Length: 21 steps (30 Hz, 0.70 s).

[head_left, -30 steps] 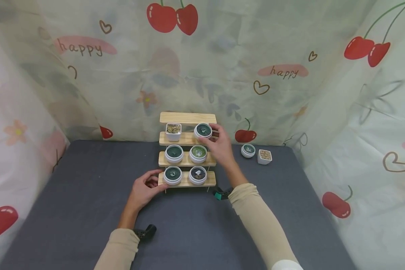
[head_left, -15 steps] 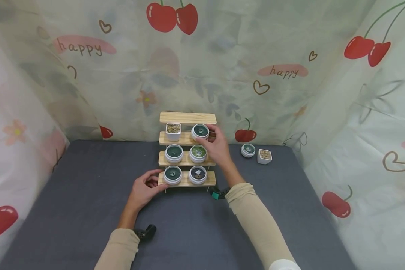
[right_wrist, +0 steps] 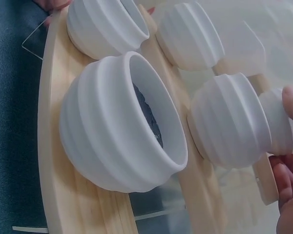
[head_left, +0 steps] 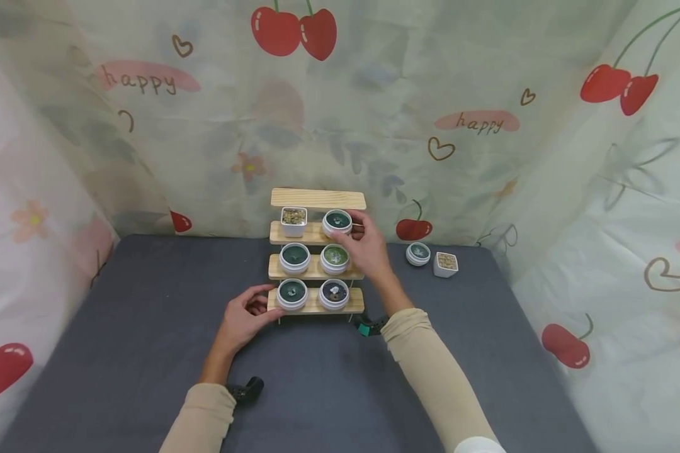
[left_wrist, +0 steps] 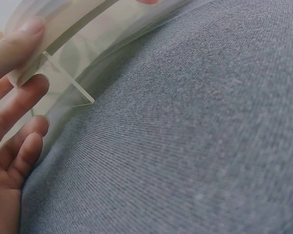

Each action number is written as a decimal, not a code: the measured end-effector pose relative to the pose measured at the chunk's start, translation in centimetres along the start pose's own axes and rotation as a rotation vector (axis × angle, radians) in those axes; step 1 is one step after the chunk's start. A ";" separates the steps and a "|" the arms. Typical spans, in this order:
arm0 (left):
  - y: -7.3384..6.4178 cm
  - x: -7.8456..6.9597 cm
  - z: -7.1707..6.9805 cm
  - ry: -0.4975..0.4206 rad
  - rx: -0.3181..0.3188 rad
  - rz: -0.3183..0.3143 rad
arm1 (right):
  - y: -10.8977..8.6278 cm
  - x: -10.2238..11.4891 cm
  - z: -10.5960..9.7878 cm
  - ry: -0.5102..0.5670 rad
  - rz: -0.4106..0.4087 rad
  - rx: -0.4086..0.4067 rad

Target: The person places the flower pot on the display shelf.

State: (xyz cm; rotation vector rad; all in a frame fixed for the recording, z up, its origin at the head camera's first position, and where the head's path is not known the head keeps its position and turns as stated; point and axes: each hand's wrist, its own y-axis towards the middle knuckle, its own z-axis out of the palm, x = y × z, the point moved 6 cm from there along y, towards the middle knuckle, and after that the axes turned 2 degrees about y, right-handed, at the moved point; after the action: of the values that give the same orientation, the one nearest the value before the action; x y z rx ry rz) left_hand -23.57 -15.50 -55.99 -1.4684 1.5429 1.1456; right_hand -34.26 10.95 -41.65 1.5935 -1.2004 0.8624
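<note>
A tiered wooden display stand (head_left: 314, 198) stands at the back of the table. My left hand (head_left: 242, 319) pinches the left end of its lowest board (left_wrist: 63, 22), thumb above and fingers below in the left wrist view. On the second board from the top, at the right, my right hand (head_left: 367, 245) holds a small round white pot (head_left: 337, 223) with dark green filling. Its thumb lies against the pot's side in the right wrist view. To the left on that board is a square white pot (head_left: 293, 221) with grainy filling. Several ribbed round pots (right_wrist: 117, 124) occupy the two lower boards.
Right of the stand, another round pot (head_left: 417, 253) and a square pot (head_left: 445, 265) sit on the dark grey tabletop (head_left: 147, 352). A cherry-printed curtain (head_left: 351, 113) hangs close behind the stand and along both sides.
My right hand has shifted the round pot slightly left on the second board from the top. My left hand keeps its grip on the lowest board. The head view has moved a little.
</note>
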 end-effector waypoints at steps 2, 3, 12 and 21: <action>0.0 -0.1 0.0 0.005 -0.002 -0.004 | 0.0 -0.1 -0.2 0.009 0.010 0.008; -0.1 -0.1 0.0 0.005 -0.001 -0.005 | -0.1 -0.1 -0.3 0.020 0.011 0.012; -0.1 -0.2 0.0 0.000 0.006 -0.012 | -1.1 0.1 -3.0 0.015 0.034 -0.025; -0.1 -0.1 0.1 0.012 -0.003 -0.015 | -2.5 -3.1 -7.8 -0.076 0.044 -0.099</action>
State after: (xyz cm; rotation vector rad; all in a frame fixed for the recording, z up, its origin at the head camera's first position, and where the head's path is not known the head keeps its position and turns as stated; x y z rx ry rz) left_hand -23.49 -15.40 -55.92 -1.4889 1.5365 1.1328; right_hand -32.75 19.49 -42.63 1.5367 -1.3161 0.7643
